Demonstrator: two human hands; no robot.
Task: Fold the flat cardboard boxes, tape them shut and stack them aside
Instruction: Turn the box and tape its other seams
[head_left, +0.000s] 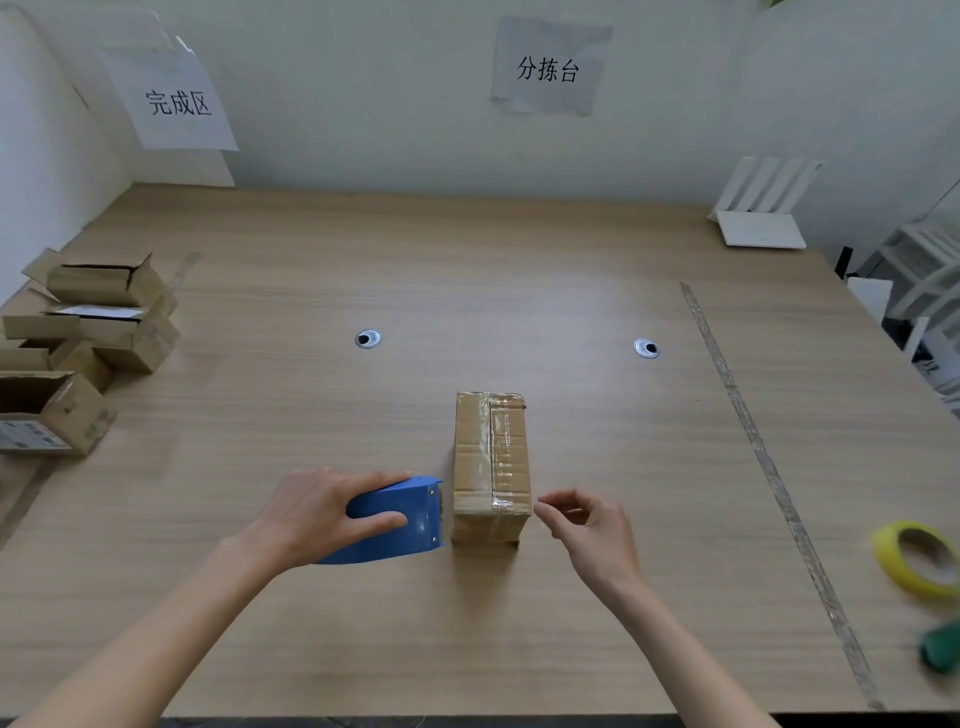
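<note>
Head view: closed cardboard box (491, 467), clear tape along seam.

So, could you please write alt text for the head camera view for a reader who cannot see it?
A taped cardboard box lies on a wooden table; the left hand grips a blue tape dispenser beside it, and the right hand hovers at its near corner. Open boxes sit far left.

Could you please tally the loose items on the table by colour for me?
Brown cardboard boxes: 5, one taped box and four in the pile at the left, though overlaps blur that count
Blue tape dispenser: 1
Yellow tape roll: 1
Green object: 1
White stand: 1
Total: 9
</note>
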